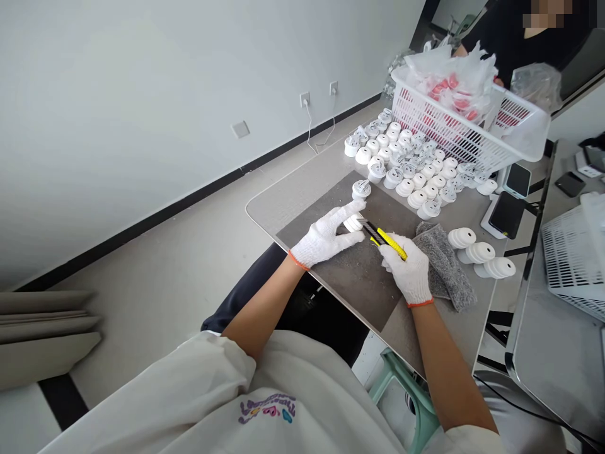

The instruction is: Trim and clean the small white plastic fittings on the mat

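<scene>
In a white knitted glove, my left hand has its thumb and fingers around a small white ribbed plastic part, holding it on the dark mat. My right hand, gloved the same way, grips a yellow and black utility knife. The knife's tip end points left and touches or nearly touches the part; the exact contact is too small to tell. Just beyond my left fingertips stands another white part with a grey-marked top. A grey cloth lies beside my right hand.
Rows of white plastic parts cover the far table. Behind them is a white basket with plastic bags and red items. Three stacked white pieces stand right, near a phone. Another person is behind the basket.
</scene>
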`<state>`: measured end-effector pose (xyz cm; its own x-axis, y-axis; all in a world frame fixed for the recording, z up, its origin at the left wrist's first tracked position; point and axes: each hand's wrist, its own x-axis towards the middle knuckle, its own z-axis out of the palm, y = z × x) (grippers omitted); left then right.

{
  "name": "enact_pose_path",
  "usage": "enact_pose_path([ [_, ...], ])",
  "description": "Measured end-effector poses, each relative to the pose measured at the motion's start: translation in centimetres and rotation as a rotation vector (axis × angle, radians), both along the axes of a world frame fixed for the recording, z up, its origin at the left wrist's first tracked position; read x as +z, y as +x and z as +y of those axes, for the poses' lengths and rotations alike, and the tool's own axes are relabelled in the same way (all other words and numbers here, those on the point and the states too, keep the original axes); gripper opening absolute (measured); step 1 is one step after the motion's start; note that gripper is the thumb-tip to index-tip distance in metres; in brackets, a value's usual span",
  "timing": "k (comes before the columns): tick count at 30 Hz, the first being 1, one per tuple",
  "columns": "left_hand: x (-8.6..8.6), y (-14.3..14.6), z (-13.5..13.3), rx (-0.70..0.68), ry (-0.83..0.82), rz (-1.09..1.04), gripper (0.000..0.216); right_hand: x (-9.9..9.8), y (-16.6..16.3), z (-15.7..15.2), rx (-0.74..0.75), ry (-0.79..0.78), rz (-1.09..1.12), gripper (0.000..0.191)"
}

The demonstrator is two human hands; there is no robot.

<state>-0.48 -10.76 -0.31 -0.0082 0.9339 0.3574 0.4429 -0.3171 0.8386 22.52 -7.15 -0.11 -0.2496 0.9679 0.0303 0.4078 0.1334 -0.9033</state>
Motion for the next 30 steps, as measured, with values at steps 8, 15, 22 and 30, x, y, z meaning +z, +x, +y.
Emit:
enact_pose_path([
  [8, 0.58, 0.13, -0.34, 0.085, -0.105, 0.081, 0.075, 0.45, -0.35, -0.04, -0.025, -0.091, 0.045, 0.045],
  [15, 0.29, 0.09, -0.14, 0.043, -0.067, 0.011, 0.071, 0.70, -0.19, -0.18, 0.036, -0.088, 0.005, 0.046],
  [22, -0.08, -0.12, 0.07, -0.053, 0.010, -0.018, 0.067, 0.60, -0.27, -0.11, 0.018, -0.099, 0.030, 0.046],
  [30, 0.58, 0.06, -0.21, 0.050, -0.111, 0.078, 0.074, 0.49, -0.12, -0.13, 0.028, -0.107, 0.039, 0.044],
])
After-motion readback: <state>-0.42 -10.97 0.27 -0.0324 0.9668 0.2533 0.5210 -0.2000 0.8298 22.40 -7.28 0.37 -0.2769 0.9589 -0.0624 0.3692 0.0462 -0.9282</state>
